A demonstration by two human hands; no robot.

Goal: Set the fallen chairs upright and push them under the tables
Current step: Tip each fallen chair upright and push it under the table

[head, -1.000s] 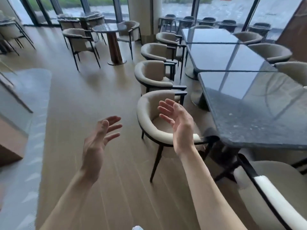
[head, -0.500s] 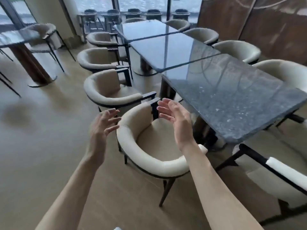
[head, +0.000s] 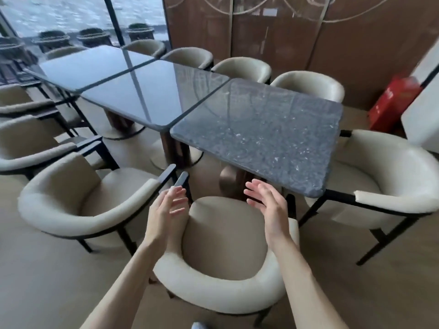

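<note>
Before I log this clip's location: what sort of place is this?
Probably a restaurant or café dining room: dark stone-topped tables joined in a row, matching cream armchairs along both sides, a big window.

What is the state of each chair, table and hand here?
Nearest chair: upright, not under the table.
Left chair: upright, pulled out.
Right chair: upright, pulled out.
Speckled table: standing, top bare.
Left hand: open, holds nothing.
Right hand: open, holds nothing.
Red box: on the floor.

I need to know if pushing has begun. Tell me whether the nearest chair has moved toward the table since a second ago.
Cannot tell. The camera swung round; the nearest chair stands short of the speckled table as before, both hands open above it.
</note>
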